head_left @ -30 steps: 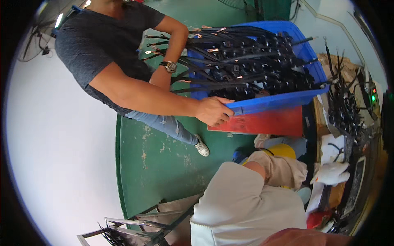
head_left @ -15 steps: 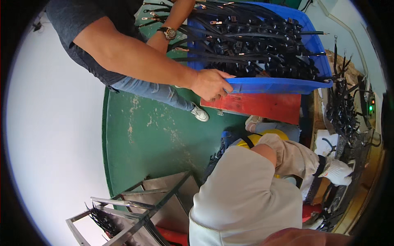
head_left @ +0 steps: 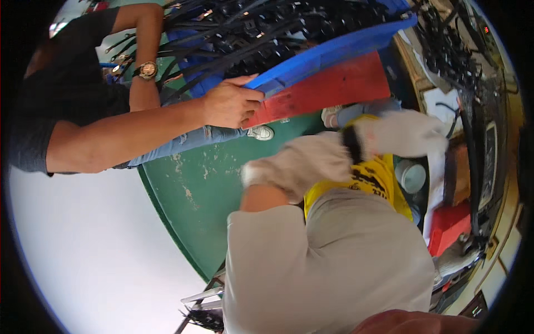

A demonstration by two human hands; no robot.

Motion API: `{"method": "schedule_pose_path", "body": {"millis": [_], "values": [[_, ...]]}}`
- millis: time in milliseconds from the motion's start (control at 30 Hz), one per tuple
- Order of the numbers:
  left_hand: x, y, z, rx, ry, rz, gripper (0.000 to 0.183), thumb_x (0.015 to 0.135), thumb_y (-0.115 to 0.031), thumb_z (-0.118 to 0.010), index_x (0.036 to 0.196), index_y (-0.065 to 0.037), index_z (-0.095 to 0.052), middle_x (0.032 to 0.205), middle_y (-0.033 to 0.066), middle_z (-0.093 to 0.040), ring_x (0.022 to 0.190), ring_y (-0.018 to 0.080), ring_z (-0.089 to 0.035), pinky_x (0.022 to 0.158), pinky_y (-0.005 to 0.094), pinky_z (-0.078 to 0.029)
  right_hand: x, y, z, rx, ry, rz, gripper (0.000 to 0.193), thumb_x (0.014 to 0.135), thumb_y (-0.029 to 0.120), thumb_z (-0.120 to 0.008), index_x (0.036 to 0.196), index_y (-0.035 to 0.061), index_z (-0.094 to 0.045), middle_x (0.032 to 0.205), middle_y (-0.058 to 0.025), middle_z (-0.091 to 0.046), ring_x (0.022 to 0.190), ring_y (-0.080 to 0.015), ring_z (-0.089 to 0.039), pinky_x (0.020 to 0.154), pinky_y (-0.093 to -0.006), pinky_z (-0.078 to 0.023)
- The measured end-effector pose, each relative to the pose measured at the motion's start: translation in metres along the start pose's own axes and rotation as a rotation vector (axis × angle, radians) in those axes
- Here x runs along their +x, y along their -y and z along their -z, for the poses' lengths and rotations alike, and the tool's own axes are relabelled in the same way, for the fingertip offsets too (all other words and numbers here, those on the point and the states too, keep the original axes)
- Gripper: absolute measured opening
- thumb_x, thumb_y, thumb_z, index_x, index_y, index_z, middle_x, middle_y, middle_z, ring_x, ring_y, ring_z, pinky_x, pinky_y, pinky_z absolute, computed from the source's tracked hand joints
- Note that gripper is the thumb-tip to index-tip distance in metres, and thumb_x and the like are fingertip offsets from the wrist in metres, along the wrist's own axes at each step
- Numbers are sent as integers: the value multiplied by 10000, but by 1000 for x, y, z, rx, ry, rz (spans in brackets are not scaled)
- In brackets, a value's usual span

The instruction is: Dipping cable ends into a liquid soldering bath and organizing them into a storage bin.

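Note:
My left hand [head_left: 409,133], in a white glove, is out over the edge of the bench, smeared by motion. I cannot make out its fingers or whether anything is in them. Pliers with dark handles [head_left: 449,107] lie on white paper close to it. At the lower right, my right hand [head_left: 457,259], in a greyish glove, is closed at the lower end of a thick black cable [head_left: 474,189]. That cable runs up along the bench toward a tangle of black cables [head_left: 453,50]. Part of the right hand's grip is hidden.
A person in a dark shirt grips a blue crate [head_left: 328,53] heaped with black cables, above a red board [head_left: 334,86]. Beside my yellow apron [head_left: 384,172] stand a round container [head_left: 411,177] and a red bin [head_left: 449,225]. A metal rack [head_left: 203,300] is at lower left.
My left hand has left the bench's work surface and swung back toward the paper, its elbow bending out. My view has turned and shifted. The other person still holds the blue crate.

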State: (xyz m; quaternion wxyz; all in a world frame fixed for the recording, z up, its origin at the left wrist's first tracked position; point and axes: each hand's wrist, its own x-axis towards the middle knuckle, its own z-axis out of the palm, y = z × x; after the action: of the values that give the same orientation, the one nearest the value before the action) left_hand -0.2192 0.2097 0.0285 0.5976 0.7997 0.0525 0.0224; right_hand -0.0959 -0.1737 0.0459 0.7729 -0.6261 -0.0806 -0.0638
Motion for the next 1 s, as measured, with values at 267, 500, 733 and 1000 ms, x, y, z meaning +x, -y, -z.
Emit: {"method": "schedule_pose_path", "body": {"millis": [267,500,733,1000], "values": [[-127,48,55,-242,-259,516,327,871,-318,-469,1037,-52,-563,791,35,-578,628,103,-550,565,234,-451,9,0,-7,9,63,-157,296,849,265,-513,1035,37,-543,1010,-167,-537,950,-274,-490,854,-376,-396],[-195,119,48,-375,-124,838,300,857,-285,-444,992,-45,-566,773,38,-547,624,116,-540,573,239,-466,10,-4,-32,-17,159,-175,300,867,233,-482,1051,2,-539,1067,-193,-540,992,-291,-496,878,-398,-395],[-277,174,20,-344,334,952,357,735,-176,-591,1070,-58,-558,860,27,-591,755,137,-557,623,277,-476,13,-39,-19,-280,196,4,291,885,198,-454,1073,-13,-525,1104,-179,-537,1020,-284,-495,906,-409,-390],[-286,190,-55,-610,365,958,713,664,-374,-740,1245,-78,-451,1228,140,-496,1128,261,-459,857,380,-466,7,-81,-18,-245,192,-4,295,887,195,-453,1083,-15,-521,1107,-174,-537,1036,-280,-488,911,-406,-388]]}}
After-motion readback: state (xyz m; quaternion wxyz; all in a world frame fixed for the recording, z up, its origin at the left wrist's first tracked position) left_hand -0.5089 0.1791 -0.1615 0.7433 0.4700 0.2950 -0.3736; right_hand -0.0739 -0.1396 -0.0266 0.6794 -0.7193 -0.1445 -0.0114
